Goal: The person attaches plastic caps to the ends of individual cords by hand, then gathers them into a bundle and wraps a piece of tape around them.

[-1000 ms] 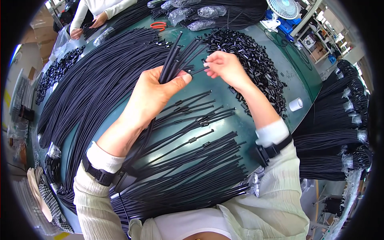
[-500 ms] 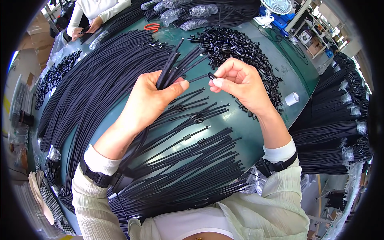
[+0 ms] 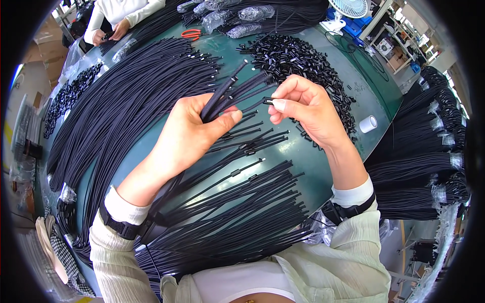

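While a co-worker [image 3: 120,30] is busy across the table [image 3: 366,96], both hands on the near side are full. Going by the head view, the left hand [image 3: 194,126] is wrapped around a bunch of black cords [image 3: 230,98], ends poking up past it. The right hand [image 3: 309,108] pinches a little black tube [image 3: 269,101], just right of that bunch, and one thin cord [image 3: 251,107] runs over to it. Can't tell if the tip's inside. Tons of similar tubes [image 3: 298,58] are heaped behind, more cords [image 3: 247,207] lie in front. Step in hand, I'd guess: lining up tube and cord. Next move probably calls for a steady pinch, with that cord kept clear of the others.
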Demonstrator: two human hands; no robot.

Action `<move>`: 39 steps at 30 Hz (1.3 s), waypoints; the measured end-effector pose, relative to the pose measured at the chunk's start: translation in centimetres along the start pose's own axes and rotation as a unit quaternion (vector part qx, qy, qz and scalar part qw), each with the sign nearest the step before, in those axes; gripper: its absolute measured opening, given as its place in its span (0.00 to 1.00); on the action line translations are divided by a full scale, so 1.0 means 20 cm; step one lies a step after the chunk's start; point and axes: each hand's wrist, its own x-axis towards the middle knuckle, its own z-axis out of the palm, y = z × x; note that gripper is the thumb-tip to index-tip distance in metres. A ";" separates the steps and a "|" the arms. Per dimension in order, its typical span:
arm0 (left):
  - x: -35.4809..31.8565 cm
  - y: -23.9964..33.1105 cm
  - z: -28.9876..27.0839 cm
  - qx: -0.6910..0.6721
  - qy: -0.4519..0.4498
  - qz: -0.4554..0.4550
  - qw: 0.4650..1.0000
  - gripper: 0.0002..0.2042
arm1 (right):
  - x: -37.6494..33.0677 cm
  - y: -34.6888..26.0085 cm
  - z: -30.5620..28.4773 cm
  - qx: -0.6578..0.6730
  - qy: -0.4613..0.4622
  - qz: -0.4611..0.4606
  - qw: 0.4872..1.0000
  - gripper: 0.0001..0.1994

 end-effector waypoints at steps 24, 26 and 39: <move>0.02 -0.22 -0.07 0.045 0.030 0.070 0.996 0.12 | 0.05 0.16 -0.07 -0.206 -0.103 0.046 0.972 0.06; 0.03 -0.15 -0.04 -0.002 0.018 0.022 1.000 0.11 | 0.19 0.29 -0.23 -0.349 -0.048 0.032 0.935 0.06; 0.09 0.00 -0.02 -0.109 0.017 -0.096 0.989 0.09 | 0.80 0.38 -0.25 -0.704 0.150 0.164 0.674 0.08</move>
